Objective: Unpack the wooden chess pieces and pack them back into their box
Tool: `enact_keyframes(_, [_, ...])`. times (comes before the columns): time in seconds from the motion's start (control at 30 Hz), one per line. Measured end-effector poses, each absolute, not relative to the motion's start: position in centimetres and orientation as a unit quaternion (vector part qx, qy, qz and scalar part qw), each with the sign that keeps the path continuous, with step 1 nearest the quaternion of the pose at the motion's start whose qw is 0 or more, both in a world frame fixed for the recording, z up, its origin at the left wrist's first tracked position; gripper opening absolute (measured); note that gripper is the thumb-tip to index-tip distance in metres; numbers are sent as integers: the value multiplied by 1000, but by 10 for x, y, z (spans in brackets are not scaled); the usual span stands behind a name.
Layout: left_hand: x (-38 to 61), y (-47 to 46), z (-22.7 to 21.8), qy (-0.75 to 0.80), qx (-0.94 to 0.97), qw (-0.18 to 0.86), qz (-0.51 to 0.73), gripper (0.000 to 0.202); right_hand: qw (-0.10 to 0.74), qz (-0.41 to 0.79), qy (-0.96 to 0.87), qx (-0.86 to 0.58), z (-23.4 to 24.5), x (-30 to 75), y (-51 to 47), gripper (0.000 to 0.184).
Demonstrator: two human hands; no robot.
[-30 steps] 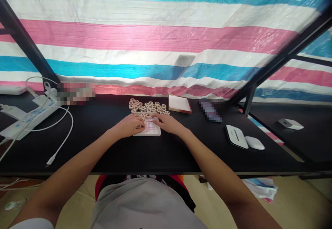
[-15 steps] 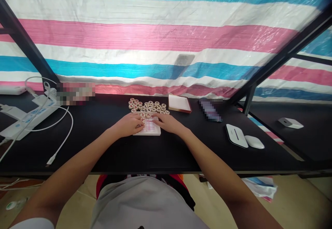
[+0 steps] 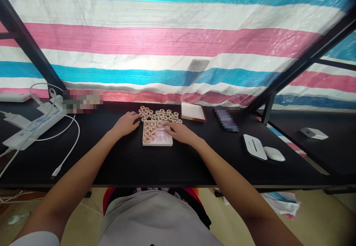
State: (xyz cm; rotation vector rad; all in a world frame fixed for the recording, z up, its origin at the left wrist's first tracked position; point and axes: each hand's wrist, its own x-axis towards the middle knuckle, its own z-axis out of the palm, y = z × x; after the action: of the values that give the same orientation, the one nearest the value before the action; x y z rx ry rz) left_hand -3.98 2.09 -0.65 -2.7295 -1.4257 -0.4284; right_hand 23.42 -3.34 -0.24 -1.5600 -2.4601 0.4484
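Just left of the loose red-marked pieces (image 3: 146, 115) sits the left grip (image 3: 126, 123), fingers bent toward them; whether it pinches a disc or merely rests against one, I cannot tell. From that grip the red-marked pieces lie immediately to the right, clearly nearer to it than to the other hand; being round discs, they offer no long axis to line up with. Also rightward from it, but closer to the person, is the white tray (image 3: 165, 137), whose left part carries rows of round pieces (image 3: 153, 129). The right grip (image 3: 180, 131) lies over the tray's right side, loose and holding nothing visible, thumb and forefinger parted, their tips just beside the one disc in the third column; contact there is too small to make out. Left of those fingertips and nearer the person is the tray's bare, pink-lined floor. Beyond the right grip, dark-marked pieces (image 3: 165, 118) lie past the tray's far edge, and farther out, a shallow box (image 3: 192, 111) rests on the black worktop (image 3: 122, 171).
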Motion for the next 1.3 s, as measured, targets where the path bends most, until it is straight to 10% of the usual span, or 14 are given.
enact_keyframes(0.83, [-29, 1, 15, -429, -890, 67, -140, 18, 100, 144, -835, -522, -2, 234, -35, 39])
enact_keyframes(1.3, [-4, -21, 11, -218, -954, -153, -138, 17, 101, 138, -834, -525, -2, 232, -35, 36])
